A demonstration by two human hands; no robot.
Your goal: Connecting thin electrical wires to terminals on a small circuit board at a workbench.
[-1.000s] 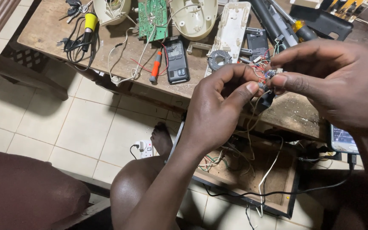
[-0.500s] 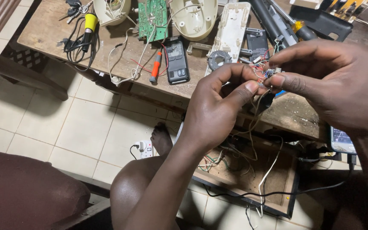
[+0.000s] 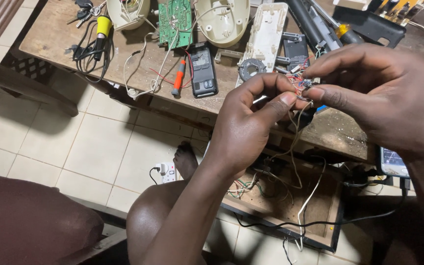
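A: Roughly, head view: left hand (image 3: 246, 122) and right hand (image 3: 384, 98) both pinch a small wired component (image 3: 304, 84) between fingertips, above the wooden bench (image 3: 65, 34) edge.

B: Orientation?

A: It sits between both thumbs; thin wires (image 3: 295, 147) hang down. Part itself mostly hidden, too small to identify.

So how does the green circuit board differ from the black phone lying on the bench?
The green circuit board is bare, with white wires running off it; the black phone is a closed casing with no wires attached. The board lies at the bench's far edge, the phone nearer the front, beside the orange-handled screwdriver. Both lie flat on the wooden bench, clear of both hands.
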